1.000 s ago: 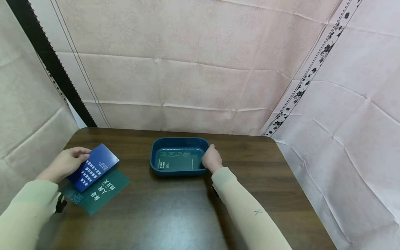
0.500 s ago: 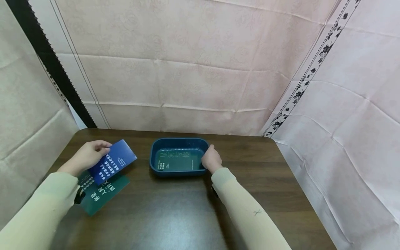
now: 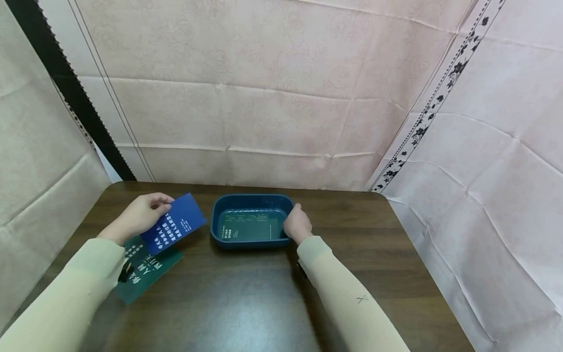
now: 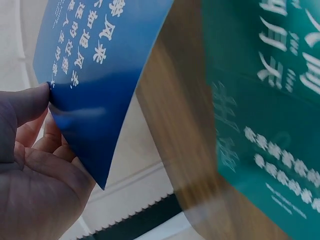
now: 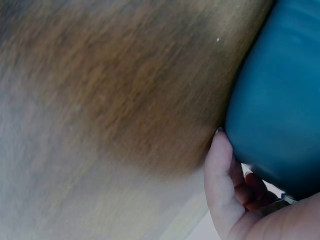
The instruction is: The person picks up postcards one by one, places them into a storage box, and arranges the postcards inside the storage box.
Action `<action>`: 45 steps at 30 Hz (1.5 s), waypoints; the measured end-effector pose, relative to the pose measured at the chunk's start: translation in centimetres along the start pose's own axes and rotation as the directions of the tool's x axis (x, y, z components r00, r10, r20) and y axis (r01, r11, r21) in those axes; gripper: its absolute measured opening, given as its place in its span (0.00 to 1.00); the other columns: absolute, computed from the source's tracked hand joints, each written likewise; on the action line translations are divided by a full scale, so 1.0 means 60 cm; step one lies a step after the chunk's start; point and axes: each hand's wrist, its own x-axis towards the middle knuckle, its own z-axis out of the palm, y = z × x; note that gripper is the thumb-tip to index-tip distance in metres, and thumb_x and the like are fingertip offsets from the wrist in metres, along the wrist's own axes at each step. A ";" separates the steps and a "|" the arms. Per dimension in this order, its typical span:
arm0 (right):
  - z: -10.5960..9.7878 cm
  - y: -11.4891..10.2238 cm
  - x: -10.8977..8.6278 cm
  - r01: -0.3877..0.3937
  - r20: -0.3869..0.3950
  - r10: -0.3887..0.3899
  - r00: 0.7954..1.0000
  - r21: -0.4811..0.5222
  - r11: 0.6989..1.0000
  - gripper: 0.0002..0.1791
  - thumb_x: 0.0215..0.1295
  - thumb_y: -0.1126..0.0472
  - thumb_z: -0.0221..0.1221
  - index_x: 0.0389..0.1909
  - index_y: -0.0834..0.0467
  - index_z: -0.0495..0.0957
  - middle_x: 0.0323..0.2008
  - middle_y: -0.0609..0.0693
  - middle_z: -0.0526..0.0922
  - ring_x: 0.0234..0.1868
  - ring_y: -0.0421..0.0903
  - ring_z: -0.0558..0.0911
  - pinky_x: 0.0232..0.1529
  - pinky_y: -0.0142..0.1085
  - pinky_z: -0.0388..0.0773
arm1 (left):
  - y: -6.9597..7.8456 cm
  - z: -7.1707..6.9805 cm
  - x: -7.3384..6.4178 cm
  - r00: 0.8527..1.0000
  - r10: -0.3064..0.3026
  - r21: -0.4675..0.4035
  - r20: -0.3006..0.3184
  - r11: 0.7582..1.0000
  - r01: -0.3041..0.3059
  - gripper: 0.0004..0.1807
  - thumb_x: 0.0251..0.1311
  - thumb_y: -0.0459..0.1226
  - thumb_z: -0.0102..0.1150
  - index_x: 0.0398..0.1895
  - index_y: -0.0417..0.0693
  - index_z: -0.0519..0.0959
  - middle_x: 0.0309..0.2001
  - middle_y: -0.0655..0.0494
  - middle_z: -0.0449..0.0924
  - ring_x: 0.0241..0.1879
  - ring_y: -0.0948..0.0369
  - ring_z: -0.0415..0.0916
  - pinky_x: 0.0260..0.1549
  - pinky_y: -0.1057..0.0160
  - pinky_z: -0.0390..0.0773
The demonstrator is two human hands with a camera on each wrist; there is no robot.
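My left hand (image 3: 142, 215) pinches a blue card (image 3: 176, 222) with white Chinese writing by its upper edge, thumb over its face. In the left wrist view the blue card (image 4: 110, 95) is tilted and held above the table. Partly below it lies a green card (image 3: 151, 276) with white writing, half covered by the blue card and my sleeve. To the right stands a dark blue rectangular tray (image 3: 250, 243), with another green card (image 3: 250, 227) flat inside. My right hand (image 3: 299, 224) grips the tray's right end; the right wrist view shows the thumb against its outer wall (image 5: 275, 100).
The brown wooden table (image 3: 246, 303) has rounded far corners. Pale patterned cloth (image 3: 272, 117) hangs behind it, and more cloth (image 3: 497, 205) hangs at the right side. A black strip (image 3: 79, 98) runs down the left cloth.
My left hand has carried the blue card to the right and slightly away, off part of the green card and closer to the tray. The right hand and tray have stayed still.
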 end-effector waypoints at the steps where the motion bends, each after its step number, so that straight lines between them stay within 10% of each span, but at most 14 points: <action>1: 0.000 0.000 0.000 0.001 0.001 -0.001 1.000 0.002 1.000 0.39 0.68 0.62 0.55 0.75 0.58 0.46 0.56 0.60 0.75 0.40 0.52 0.77 0.42 0.50 0.79 | 0.005 0.002 0.000 1.000 0.003 -0.003 -0.003 1.000 -0.003 0.21 0.73 0.48 0.43 0.61 0.46 0.70 0.56 0.37 0.71 0.50 0.43 0.70 0.49 0.37 0.70; 31: -0.002 0.002 0.001 0.012 0.004 -0.012 1.000 0.018 1.000 0.39 0.69 0.62 0.56 0.75 0.59 0.46 0.60 0.60 0.73 0.46 0.54 0.77 0.50 0.54 0.76 | 0.122 0.060 0.054 0.994 0.101 -0.054 0.045 0.994 -0.098 0.15 0.72 0.42 0.48 0.57 0.50 0.74 0.51 0.45 0.75 0.47 0.48 0.72 0.51 0.44 0.73; 45: 0.008 0.003 -0.001 0.017 -0.019 -0.016 1.000 0.049 0.999 0.39 0.68 0.62 0.57 0.74 0.58 0.47 0.60 0.60 0.72 0.45 0.55 0.77 0.49 0.54 0.76 | 0.169 0.104 0.076 0.982 0.183 -0.090 -0.039 0.978 -0.186 0.14 0.72 0.44 0.47 0.57 0.56 0.75 0.53 0.49 0.76 0.47 0.50 0.73 0.50 0.46 0.74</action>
